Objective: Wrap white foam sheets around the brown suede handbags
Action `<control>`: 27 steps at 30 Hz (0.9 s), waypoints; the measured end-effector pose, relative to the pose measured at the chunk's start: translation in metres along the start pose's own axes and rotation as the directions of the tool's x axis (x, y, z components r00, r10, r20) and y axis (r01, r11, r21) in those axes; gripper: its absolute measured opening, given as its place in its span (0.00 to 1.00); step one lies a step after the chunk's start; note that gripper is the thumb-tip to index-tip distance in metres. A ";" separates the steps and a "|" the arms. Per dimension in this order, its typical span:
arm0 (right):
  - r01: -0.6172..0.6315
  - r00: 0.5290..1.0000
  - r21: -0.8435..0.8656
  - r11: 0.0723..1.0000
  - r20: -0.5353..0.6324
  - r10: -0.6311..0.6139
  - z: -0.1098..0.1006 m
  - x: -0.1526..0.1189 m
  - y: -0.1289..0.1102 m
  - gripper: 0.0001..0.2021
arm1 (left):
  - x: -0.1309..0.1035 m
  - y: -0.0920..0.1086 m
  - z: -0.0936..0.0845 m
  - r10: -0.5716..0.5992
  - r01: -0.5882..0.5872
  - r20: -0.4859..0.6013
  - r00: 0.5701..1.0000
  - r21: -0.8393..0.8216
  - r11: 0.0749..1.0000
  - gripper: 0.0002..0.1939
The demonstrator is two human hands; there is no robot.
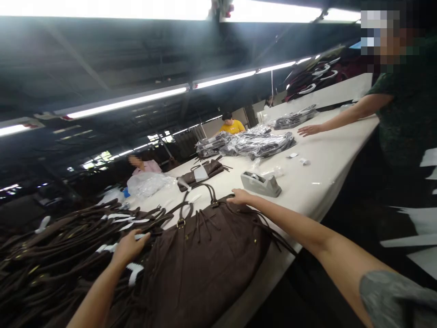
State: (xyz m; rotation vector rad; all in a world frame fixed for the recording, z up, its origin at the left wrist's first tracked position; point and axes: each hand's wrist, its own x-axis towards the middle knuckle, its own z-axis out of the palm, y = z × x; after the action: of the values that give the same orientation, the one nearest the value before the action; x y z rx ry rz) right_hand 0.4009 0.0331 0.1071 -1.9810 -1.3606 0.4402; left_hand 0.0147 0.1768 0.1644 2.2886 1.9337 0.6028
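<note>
Head view: pale table (pixel 327 157) bears brown bag (pixel 211 250) beneath tube lights (pixel 128 102).

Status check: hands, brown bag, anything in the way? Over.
Right hand at brown bag, top edge. Left hand beside it, by dark heap. Tape dispenser just beyond right hand.

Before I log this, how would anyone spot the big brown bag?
Find the white table. At its near end lies the brown bag, the right hand at its top edge. Unlike the jumbled pile beside it, its front is spread out.

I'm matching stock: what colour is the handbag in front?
The handbag is dark brown; the head view shows it best.
</note>
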 end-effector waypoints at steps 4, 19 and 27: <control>0.084 0.993 0.041 0.996 0.081 -0.087 0.014 -0.034 0.038 0.30 | -0.082 -0.064 0.048 -0.018 0.024 0.104 0.994 -0.057 0.998 0.30; 0.045 0.999 -0.248 0.968 0.033 -0.038 0.023 -0.053 0.075 0.19 | -0.208 -0.049 0.076 -0.299 0.254 -0.054 0.953 -0.397 0.882 0.28; -0.100 0.979 -0.311 0.945 0.138 0.149 0.035 -0.051 0.021 0.25 | -0.148 -0.010 0.070 -0.454 0.481 0.169 0.875 -0.404 0.778 0.18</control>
State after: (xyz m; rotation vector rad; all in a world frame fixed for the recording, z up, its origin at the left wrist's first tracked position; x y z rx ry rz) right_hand 0.3731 -0.0064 0.0626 -2.3361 -1.4778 0.4815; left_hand 0.0113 0.0495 0.0616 1.4641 1.9781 0.7866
